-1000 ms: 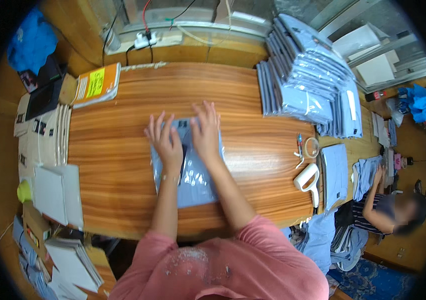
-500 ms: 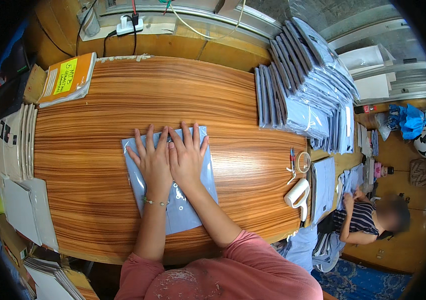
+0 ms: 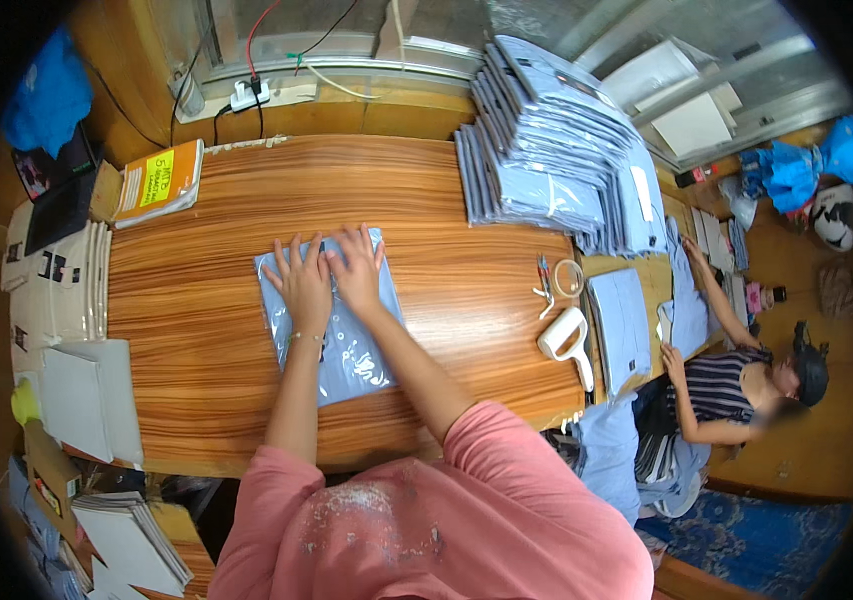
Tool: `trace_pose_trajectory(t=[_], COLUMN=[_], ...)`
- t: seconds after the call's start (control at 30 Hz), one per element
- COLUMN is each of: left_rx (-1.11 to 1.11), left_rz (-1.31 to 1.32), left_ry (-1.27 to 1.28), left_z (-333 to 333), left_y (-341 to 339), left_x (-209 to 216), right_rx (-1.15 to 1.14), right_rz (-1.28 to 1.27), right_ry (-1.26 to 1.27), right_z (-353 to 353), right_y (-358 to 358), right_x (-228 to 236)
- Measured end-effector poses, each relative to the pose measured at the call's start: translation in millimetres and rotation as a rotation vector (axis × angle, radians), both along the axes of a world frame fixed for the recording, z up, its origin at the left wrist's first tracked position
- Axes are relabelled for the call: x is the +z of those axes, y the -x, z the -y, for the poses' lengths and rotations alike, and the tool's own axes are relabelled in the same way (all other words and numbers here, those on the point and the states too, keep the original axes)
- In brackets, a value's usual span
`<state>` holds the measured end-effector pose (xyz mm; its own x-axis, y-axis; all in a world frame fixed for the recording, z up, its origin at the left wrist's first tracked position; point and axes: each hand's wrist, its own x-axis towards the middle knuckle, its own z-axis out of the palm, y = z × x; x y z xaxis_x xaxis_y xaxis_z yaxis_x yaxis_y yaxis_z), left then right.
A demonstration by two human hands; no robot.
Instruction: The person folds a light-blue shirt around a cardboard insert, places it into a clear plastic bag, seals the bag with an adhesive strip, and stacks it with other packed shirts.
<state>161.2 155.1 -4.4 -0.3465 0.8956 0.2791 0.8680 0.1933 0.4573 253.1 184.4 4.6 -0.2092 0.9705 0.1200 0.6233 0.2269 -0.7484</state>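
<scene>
A folded light-blue shirt in a shiny clear plastic bag (image 3: 345,352) lies flat on the wood-grain table (image 3: 197,380). My left hand (image 3: 303,288) rests palm down on its upper part, fingers spread toward the far edge. Beside it, my right hand (image 3: 356,275) also lies flat on the bag, its fingers apart and slightly blurred. The two hands sit close together near the middle of the package. My forearms cover parts of its near half, where light glints off the plastic.
At the far right stands a tall stack of bagged blue shirts (image 3: 547,150). A tape roll (image 3: 569,279), small snips (image 3: 545,278) and a white handheld device (image 3: 565,335) lie at the right. Orange-covered papers (image 3: 159,183) sit far left. A co-worker (image 3: 737,385) handles blue cloth at the right.
The whole view has shifted. My hands stay flat on the bagged shirt, with their fingertips now slightly nearer its far edge. The co-worker's arms have spread apart over the blue cloth.
</scene>
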Motion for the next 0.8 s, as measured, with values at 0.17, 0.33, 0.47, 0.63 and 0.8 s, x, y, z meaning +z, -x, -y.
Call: trace_pose_trajectory(t=[0.17, 0.33, 0.47, 0.63, 0.8], left_rx=[0.042, 0.047, 0.038, 0.078, 0.092], left_rz=[-0.029, -0.021, -0.036, -0.052, -0.075], left_ry=[0.009, 0.059, 0.048, 0.094, 0.118], left_z=[-2, -1, -5, -5, -14], left_y=[5, -2, -7, -2, -7], left_x=[-2, 3, 3, 3, 9], right_rx=[-0.157, -0.321, -0.002, 0.098, 0.076], right_rz=[-0.128, 0.592, 0.948, 0.898, 0.702], right_ry=[-0.573, -0.935, -0.998, -1.140, -1.144], right_z=[-84, -167, -216, -269, -327], right_y=[-141, -275, -311, -318, -321], right_x=[92, 182, 194, 229, 271])
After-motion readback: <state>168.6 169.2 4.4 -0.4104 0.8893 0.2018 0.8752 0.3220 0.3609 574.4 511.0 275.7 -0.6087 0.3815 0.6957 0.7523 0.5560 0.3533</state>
